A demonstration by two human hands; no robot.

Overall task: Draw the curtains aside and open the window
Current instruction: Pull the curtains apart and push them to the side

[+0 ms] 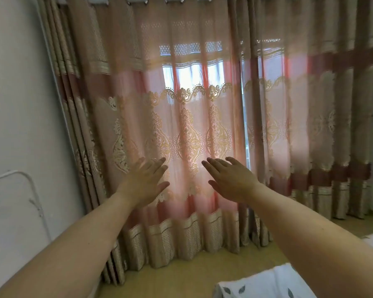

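Two pink and beige patterned curtains hang shut across the window. The left curtain (181, 117) and the right curtain (299, 117) meet at a narrow bright gap (244, 125). The window itself is hidden behind them; only its glow shows through the cloth. My left hand (145, 181) and my right hand (230, 179) are stretched out flat in front of the left curtain, fingers apart, holding nothing. Whether they touch the cloth I cannot tell.
A white wall (19, 104) stands at the left with a white metal frame (30, 190) against it. A white cloth with leaf prints (263, 284) lies at the bottom right. The floor (192, 274) is yellowish. Curtain hooks (136, 0) run along the top.
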